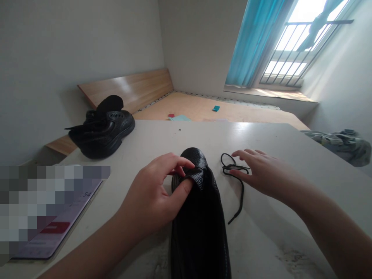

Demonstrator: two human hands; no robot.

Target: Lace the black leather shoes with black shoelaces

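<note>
A black leather shoe [200,224] stands in front of me, its toe pointing away and its dark opening toward me. My left hand [162,186] is closed on the shoe's lace flap, thumb inside and index finger on top. To the right of the shoe, a loosely looped black shoelace [240,197] lies on the table, one end trailing toward me. Over its looped part reaches my right hand [258,170], thumb and fingers apart on either side of the lace; whether they touch it I cannot tell.
The white table [261,143] carries a second black shoe [101,131] at the far left, tongue raised. A phone-like screen [75,217], partly pixelated, is at the left edge. Beyond stands a bed [197,102] with small items. Grey fabric [340,147] lies at right.
</note>
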